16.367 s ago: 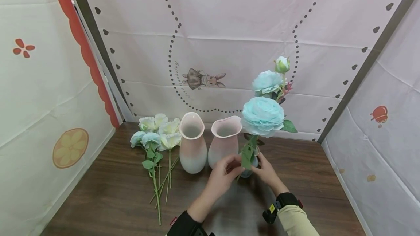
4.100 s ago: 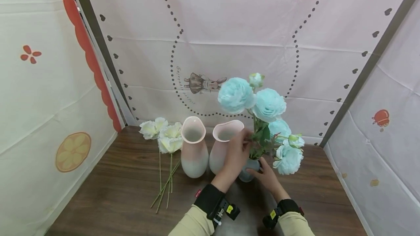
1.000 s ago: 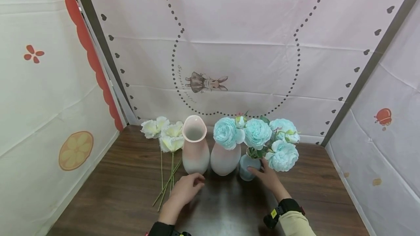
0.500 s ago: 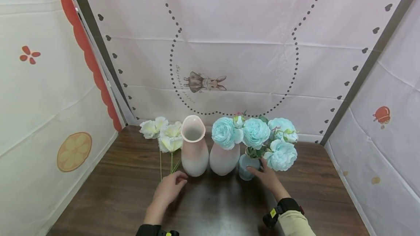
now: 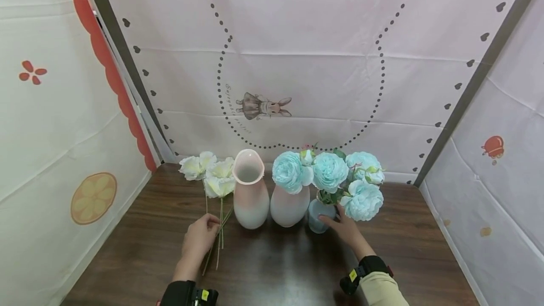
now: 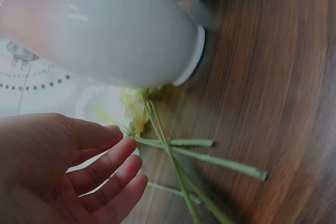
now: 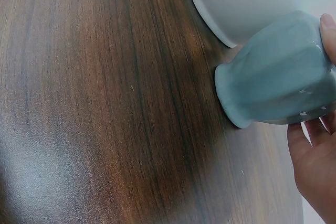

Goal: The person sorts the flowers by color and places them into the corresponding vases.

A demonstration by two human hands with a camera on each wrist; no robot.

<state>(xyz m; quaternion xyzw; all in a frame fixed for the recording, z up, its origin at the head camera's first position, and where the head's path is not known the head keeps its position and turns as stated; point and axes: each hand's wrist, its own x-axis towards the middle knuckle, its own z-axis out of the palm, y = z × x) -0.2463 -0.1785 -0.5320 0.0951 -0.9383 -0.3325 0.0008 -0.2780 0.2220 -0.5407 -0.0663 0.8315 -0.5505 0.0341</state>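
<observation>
My right hand (image 5: 346,227) holds the small blue-grey vase (image 5: 319,216), thumb on one side and fingers on the other, as the right wrist view also shows on the vase (image 7: 278,72). Several light-blue artificial flowers (image 5: 329,172) stand in it, leaning both ways. My left hand (image 5: 200,234) is over the stems of white artificial flowers (image 5: 219,181) lying on the table at left. In the left wrist view its thumb and forefinger tips come close together right at the green stems (image 6: 220,164); the other fingers are loosely bent and hold nothing.
Two pink-and-white vases, a taller one (image 5: 250,207) and a wavy-rimmed one (image 5: 290,209), stand between the hands on the wooden table (image 5: 276,268). Blue blooms hang before the second one's mouth. Printed cloth walls (image 5: 297,84) enclose the back and sides.
Blue flowers from the left pile now stand in the small vase. My left hand has let go of them and moved left to the white flowers' stems. The right hand stays on the vase.
</observation>
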